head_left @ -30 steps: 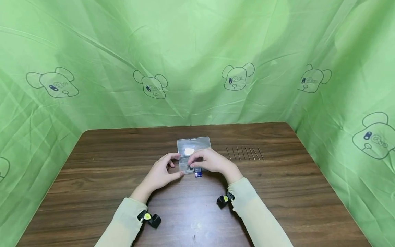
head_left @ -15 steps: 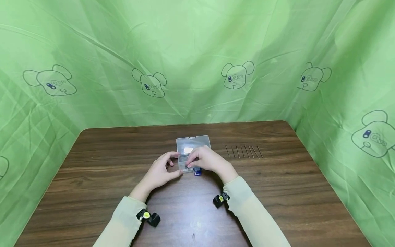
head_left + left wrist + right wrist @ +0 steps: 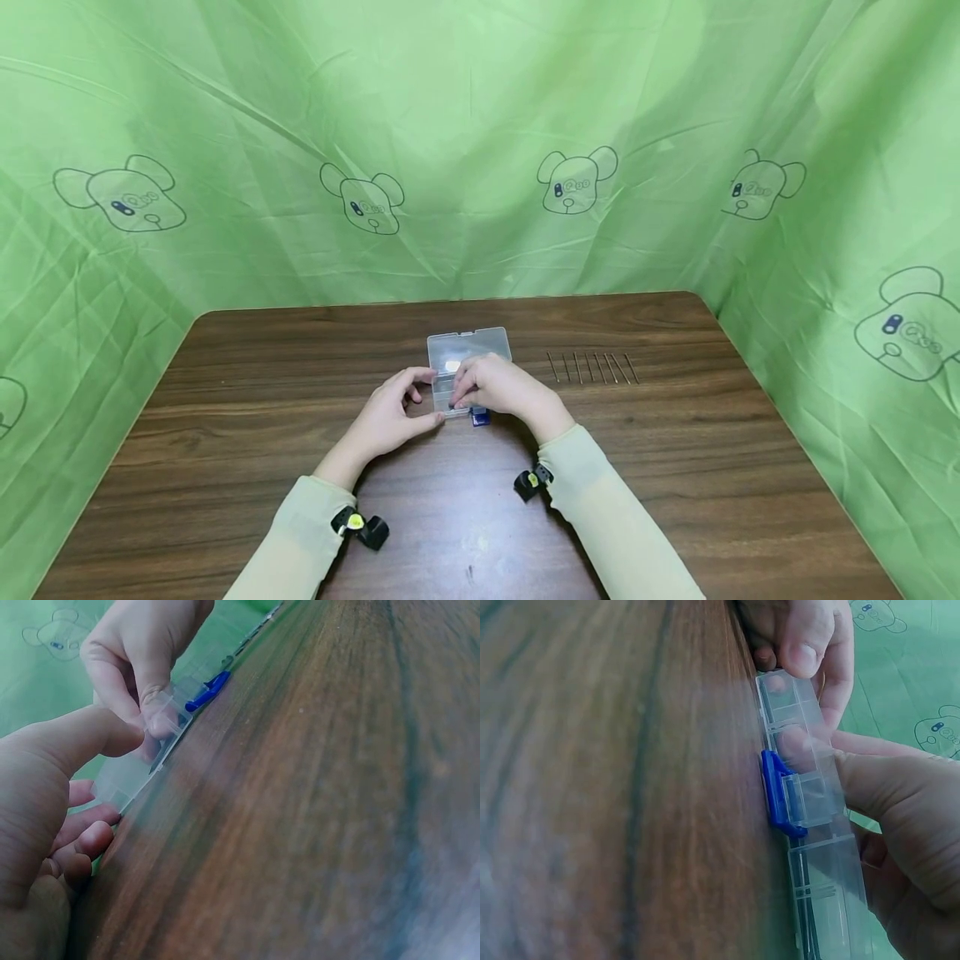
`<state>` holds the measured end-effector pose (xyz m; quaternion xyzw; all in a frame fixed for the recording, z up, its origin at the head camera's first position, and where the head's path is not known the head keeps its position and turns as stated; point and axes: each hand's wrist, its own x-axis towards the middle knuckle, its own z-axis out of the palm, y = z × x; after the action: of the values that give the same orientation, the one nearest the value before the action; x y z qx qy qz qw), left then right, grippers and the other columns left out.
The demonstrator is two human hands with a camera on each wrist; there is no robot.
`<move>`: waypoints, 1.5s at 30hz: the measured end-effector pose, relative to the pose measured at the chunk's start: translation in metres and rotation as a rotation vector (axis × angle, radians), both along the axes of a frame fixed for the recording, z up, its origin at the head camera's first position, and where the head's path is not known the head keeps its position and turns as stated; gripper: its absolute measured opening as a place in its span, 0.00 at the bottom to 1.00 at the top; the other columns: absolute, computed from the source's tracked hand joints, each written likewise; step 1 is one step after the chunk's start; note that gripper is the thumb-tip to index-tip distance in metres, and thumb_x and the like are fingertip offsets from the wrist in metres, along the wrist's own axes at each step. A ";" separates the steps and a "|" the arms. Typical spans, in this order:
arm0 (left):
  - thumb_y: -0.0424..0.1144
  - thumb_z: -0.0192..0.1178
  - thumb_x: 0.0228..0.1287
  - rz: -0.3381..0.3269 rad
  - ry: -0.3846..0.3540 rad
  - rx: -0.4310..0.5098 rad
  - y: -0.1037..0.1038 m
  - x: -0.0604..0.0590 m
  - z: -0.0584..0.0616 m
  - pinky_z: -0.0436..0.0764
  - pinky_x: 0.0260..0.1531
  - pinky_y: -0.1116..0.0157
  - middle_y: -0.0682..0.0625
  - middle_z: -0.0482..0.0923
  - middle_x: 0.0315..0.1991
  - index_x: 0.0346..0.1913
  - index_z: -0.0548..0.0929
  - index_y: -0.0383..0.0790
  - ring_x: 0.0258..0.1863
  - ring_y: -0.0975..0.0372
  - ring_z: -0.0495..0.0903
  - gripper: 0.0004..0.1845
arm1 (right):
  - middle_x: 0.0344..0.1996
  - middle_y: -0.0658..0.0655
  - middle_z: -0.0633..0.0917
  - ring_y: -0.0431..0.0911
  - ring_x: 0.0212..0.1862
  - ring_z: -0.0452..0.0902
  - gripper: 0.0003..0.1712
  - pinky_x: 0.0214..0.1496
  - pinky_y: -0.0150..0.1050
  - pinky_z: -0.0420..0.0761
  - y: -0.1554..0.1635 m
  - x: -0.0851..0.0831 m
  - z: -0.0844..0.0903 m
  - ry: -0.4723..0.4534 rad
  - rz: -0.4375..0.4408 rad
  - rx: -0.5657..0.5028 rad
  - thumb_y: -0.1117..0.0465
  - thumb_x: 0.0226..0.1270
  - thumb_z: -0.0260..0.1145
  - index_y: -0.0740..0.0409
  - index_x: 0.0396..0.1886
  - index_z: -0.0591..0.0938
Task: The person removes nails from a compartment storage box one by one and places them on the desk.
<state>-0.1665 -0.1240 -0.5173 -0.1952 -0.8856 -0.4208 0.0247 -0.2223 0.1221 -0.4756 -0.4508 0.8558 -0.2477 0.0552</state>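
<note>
Your left hand [image 3: 392,414] pinches the clear box's [image 3: 467,347] left edge to steady it while your right hand [image 3: 501,387] fingers press into a near compartment.

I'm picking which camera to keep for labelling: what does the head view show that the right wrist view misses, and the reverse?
Only the head view shows the row of thin metal pins lying right of the box, the box's raised lid, the green printed cloth all round and both sleeves.

Only the right wrist view shows the blue latch close up and the box's small compartments.

Both show the clear plastic box on the wooden table, with the left hand at its left end and the right hand on its front.
</note>
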 end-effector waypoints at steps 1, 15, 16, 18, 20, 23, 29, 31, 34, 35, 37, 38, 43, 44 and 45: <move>0.43 0.82 0.61 -0.001 0.002 -0.002 0.000 0.000 0.000 0.79 0.44 0.62 0.48 0.84 0.62 0.70 0.81 0.43 0.45 0.60 0.80 0.35 | 0.42 0.48 0.92 0.42 0.48 0.87 0.03 0.59 0.35 0.83 0.000 0.000 0.000 0.001 -0.002 0.000 0.61 0.66 0.81 0.51 0.38 0.97; 0.43 0.83 0.60 0.007 0.023 -0.001 0.001 -0.001 -0.005 0.78 0.43 0.62 0.48 0.84 0.61 0.70 0.81 0.43 0.44 0.61 0.80 0.36 | 0.40 0.44 0.89 0.38 0.46 0.85 0.06 0.59 0.38 0.82 0.000 -0.001 -0.006 0.087 -0.034 0.052 0.52 0.69 0.79 0.48 0.36 0.95; 0.43 0.83 0.60 0.006 0.019 -0.002 0.001 -0.001 -0.004 0.78 0.43 0.62 0.48 0.84 0.61 0.70 0.81 0.43 0.44 0.61 0.80 0.36 | 0.40 0.44 0.89 0.38 0.46 0.85 0.05 0.59 0.38 0.82 0.000 -0.001 -0.006 0.086 -0.035 0.055 0.52 0.69 0.79 0.47 0.36 0.95; 0.44 0.83 0.60 0.004 0.011 -0.007 0.001 -0.001 -0.004 0.78 0.44 0.61 0.49 0.84 0.61 0.70 0.81 0.44 0.45 0.61 0.80 0.36 | 0.40 0.44 0.89 0.38 0.46 0.85 0.05 0.59 0.39 0.82 0.001 0.000 -0.005 0.075 -0.036 0.051 0.53 0.67 0.80 0.47 0.36 0.96; 0.45 0.83 0.60 0.001 0.002 -0.009 0.002 -0.001 -0.003 0.78 0.45 0.61 0.49 0.84 0.61 0.70 0.81 0.45 0.45 0.61 0.80 0.36 | 0.41 0.44 0.89 0.39 0.47 0.85 0.04 0.59 0.39 0.82 0.001 0.001 -0.003 0.065 -0.035 0.048 0.54 0.66 0.81 0.47 0.36 0.96; 0.46 0.83 0.60 0.001 -0.007 -0.011 0.002 0.000 -0.002 0.78 0.45 0.60 0.50 0.84 0.61 0.70 0.81 0.46 0.45 0.61 0.79 0.36 | 0.42 0.44 0.90 0.40 0.48 0.86 0.03 0.60 0.40 0.82 0.002 0.002 -0.001 0.068 -0.029 0.051 0.55 0.66 0.81 0.47 0.36 0.97; 0.45 0.83 0.60 0.003 -0.002 -0.002 0.000 -0.001 -0.002 0.79 0.45 0.61 0.51 0.83 0.61 0.69 0.81 0.46 0.45 0.61 0.80 0.35 | 0.45 0.44 0.87 0.40 0.50 0.83 0.05 0.59 0.40 0.81 0.002 0.001 -0.002 0.107 -0.010 0.057 0.53 0.69 0.79 0.47 0.35 0.94; 0.45 0.83 0.61 0.004 -0.002 0.001 0.000 -0.001 -0.003 0.79 0.45 0.61 0.51 0.83 0.61 0.70 0.81 0.46 0.45 0.61 0.80 0.35 | 0.47 0.45 0.85 0.40 0.50 0.82 0.05 0.59 0.40 0.82 0.002 0.001 -0.002 0.118 -0.004 0.060 0.53 0.70 0.78 0.47 0.35 0.92; 0.45 0.83 0.61 0.004 0.001 0.000 -0.001 -0.001 -0.003 0.79 0.45 0.61 0.51 0.83 0.61 0.70 0.81 0.45 0.45 0.61 0.80 0.35 | 0.47 0.46 0.85 0.40 0.50 0.82 0.06 0.58 0.39 0.82 0.001 0.001 -0.003 0.134 0.006 0.066 0.53 0.72 0.78 0.48 0.34 0.92; 0.45 0.82 0.62 0.004 0.002 0.000 -0.001 -0.001 -0.003 0.78 0.45 0.61 0.51 0.83 0.61 0.70 0.81 0.45 0.45 0.61 0.80 0.35 | 0.47 0.46 0.86 0.40 0.50 0.83 0.06 0.58 0.39 0.82 0.001 0.001 -0.003 0.137 0.010 0.066 0.54 0.72 0.77 0.48 0.35 0.92; 0.46 0.82 0.62 0.003 0.003 -0.003 0.000 -0.001 -0.003 0.78 0.45 0.61 0.51 0.84 0.61 0.70 0.81 0.45 0.45 0.61 0.80 0.35 | 0.46 0.47 0.86 0.40 0.50 0.83 0.05 0.59 0.38 0.82 0.002 0.001 -0.004 0.137 0.022 0.059 0.55 0.71 0.78 0.49 0.35 0.93; 0.46 0.82 0.61 0.002 0.004 -0.006 0.000 -0.001 -0.003 0.78 0.45 0.61 0.51 0.84 0.61 0.70 0.81 0.46 0.45 0.61 0.79 0.35 | 0.45 0.47 0.87 0.41 0.50 0.83 0.05 0.60 0.38 0.82 0.003 0.000 -0.004 0.134 0.029 0.055 0.55 0.71 0.78 0.49 0.36 0.94; 0.47 0.83 0.61 0.002 0.004 -0.017 0.001 0.000 -0.003 0.78 0.46 0.60 0.52 0.84 0.61 0.70 0.81 0.47 0.46 0.62 0.79 0.36 | 0.44 0.48 0.89 0.42 0.50 0.85 0.02 0.62 0.39 0.81 0.005 -0.002 -0.003 0.105 0.063 0.018 0.60 0.66 0.81 0.51 0.37 0.96; 0.47 0.83 0.60 0.002 0.004 -0.017 0.000 0.000 -0.003 0.78 0.47 0.60 0.52 0.84 0.61 0.70 0.81 0.48 0.46 0.62 0.79 0.36 | 0.45 0.48 0.89 0.43 0.51 0.85 0.02 0.63 0.40 0.81 0.005 -0.002 -0.003 0.098 0.067 0.014 0.60 0.65 0.81 0.51 0.37 0.97; 0.47 0.83 0.60 0.001 0.002 -0.016 0.001 0.000 -0.003 0.78 0.47 0.59 0.52 0.84 0.61 0.70 0.81 0.48 0.46 0.62 0.79 0.36 | 0.45 0.48 0.89 0.43 0.51 0.85 0.02 0.63 0.40 0.81 0.005 -0.002 -0.002 0.096 0.070 0.013 0.61 0.65 0.81 0.51 0.37 0.97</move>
<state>-0.1662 -0.1235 -0.5203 -0.1953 -0.8890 -0.4135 0.0245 -0.2242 0.1275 -0.4779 -0.4913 0.8428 -0.2181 0.0258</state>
